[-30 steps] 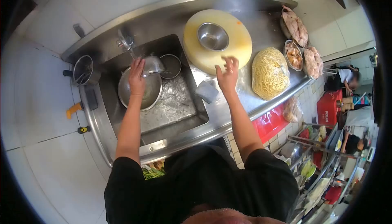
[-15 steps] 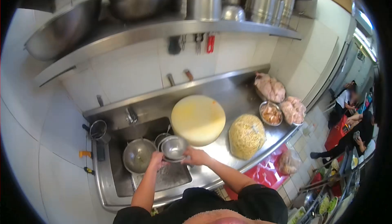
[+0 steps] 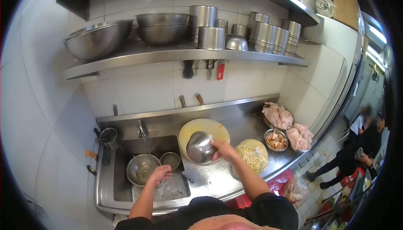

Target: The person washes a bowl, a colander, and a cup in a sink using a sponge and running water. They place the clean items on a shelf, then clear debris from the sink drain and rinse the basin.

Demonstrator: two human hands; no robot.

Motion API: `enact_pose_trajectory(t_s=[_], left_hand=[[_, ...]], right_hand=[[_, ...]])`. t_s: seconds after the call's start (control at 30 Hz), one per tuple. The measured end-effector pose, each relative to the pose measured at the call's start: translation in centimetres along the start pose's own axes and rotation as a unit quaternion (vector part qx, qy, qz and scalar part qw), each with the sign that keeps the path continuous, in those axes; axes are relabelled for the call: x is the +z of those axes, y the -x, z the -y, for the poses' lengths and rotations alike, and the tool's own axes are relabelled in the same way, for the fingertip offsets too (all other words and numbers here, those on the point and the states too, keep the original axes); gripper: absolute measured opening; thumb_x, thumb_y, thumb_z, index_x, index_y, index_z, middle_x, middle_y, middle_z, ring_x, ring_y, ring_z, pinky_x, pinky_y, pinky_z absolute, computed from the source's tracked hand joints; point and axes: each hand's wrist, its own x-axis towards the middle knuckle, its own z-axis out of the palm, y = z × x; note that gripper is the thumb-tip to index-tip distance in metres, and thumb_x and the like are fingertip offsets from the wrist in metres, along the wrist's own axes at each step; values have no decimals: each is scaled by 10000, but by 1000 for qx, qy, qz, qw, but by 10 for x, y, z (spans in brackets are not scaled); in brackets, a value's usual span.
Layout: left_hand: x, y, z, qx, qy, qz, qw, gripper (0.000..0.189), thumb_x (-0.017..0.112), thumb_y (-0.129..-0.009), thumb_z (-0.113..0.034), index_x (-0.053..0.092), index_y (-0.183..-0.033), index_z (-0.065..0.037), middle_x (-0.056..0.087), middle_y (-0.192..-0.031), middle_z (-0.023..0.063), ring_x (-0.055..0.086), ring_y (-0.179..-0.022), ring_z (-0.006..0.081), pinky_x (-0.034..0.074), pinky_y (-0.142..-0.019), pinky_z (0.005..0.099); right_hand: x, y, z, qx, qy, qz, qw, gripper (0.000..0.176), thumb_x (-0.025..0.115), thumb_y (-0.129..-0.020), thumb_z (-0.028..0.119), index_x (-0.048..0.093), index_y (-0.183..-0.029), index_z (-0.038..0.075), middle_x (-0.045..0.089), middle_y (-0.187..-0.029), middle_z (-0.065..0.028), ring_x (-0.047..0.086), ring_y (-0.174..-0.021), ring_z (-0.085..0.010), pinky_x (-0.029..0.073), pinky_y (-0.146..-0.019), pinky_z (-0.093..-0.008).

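Observation:
My right hand (image 3: 223,150) grips a metal bowl (image 3: 200,147) by its rim, tilted over the round yellowish chopping block (image 3: 214,126). My left hand (image 3: 159,174) hangs over the sink (image 3: 180,191) with its fingers stretched out, and I see nothing held in it. Just left of that hand, a large metal bowl (image 3: 136,165) stands in the sink beneath the tap (image 3: 141,128). A smaller metal bowl (image 3: 170,161) lies behind my left fingers. Between the hands, a grey, soft-looking piece (image 3: 192,175) rests on the sink's right edge.
A bag of noodles (image 3: 252,156) is right of the block. Beyond it are bowls of raw poultry (image 3: 278,116) and meat pieces (image 3: 276,140). A shelf (image 3: 168,56) with bowls and canisters spans the wall above. Two people (image 3: 357,154) are at far right.
Both hands were together on stacked bowls over the sink. The right hand has carried one bowl right, over the block; the left has separated from it. The view has tilted upward.

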Motion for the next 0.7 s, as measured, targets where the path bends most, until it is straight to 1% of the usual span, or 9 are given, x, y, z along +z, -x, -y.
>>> enact_pose_trajectory(t_s=[0.07,0.17,0.27,0.37,0.43,0.5,0.53,0.6,0.7], left_hand=[[10,8,15,19,-40,1,999,613,622,-959,-333,411,-1431,-3,579,-1311,157,638,-1098,266,544,-871,416],[29,21,-8,79,97,69,990,684,605,-958,-408,349,-1478,-45,547,-1369,148,622,-1138,280,525,-915,441],[67,37,-71,232,248,104,935,789,584,-923,-538,272,-1526,-137,496,-1440,105,499,-1296,316,420,-1053,487],[74,38,-127,384,323,234,833,709,552,-922,-570,418,-1444,-109,512,-1434,80,486,-1314,265,355,-1117,447],[61,27,-136,316,451,192,813,587,544,-952,-513,514,-1358,-91,562,-1381,76,517,-1280,243,384,-1099,434],[59,37,-146,288,476,137,820,513,529,-978,-454,543,-1321,-72,587,-1348,87,529,-1267,238,406,-1084,437],[54,33,-144,275,515,122,803,391,539,-996,-362,591,-1232,-55,628,-1279,91,580,-1199,227,457,-1040,423],[63,40,-150,220,563,128,786,297,542,-1003,-310,614,-1158,-67,659,-1197,64,606,-1134,215,476,-1010,412],[94,47,-175,156,575,56,801,237,545,-1006,-276,620,-1080,-63,681,-1087,59,631,-1061,216,489,-994,414]], right_hand=[[4,15,42,-64,129,15,989,404,560,-989,365,602,-1019,-36,653,-820,-137,607,-474,-200,528,-463,-321],[21,36,98,-124,17,65,990,379,577,-980,353,590,-939,-24,620,-692,-117,544,-414,-150,591,-497,-374],[33,34,142,-170,11,92,981,383,546,-1000,371,575,-933,-5,629,-669,-114,464,-336,-111,598,-485,-367],[68,28,151,-128,-75,141,979,395,487,-1031,355,542,-1095,-31,629,-683,-110,441,-337,-107,613,-523,-383],[77,9,129,-70,-143,187,969,395,501,-1026,345,529,-1165,-25,631,-727,-115,468,-374,-109,614,-547,-383],[87,6,112,-145,-58,97,983,512,573,-985,380,484,-1308,-8,609,-962,-144,520,-424,-130,607,-551,-382],[84,13,105,-244,62,19,968,613,645,-942,366,420,-1432,73,560,-1201,-172,673,-649,-238,606,-644,-396],[82,22,93,-525,343,-84,775,671,692,-904,325,393,-1465,112,508,-1323,-182,678,-869,-315,593,-724,-411],[73,25,76,-587,516,-126,610,630,725,-825,131,491,-1410,141,469,-1440,-195,595,-1178,-386,551,-890,-409]])
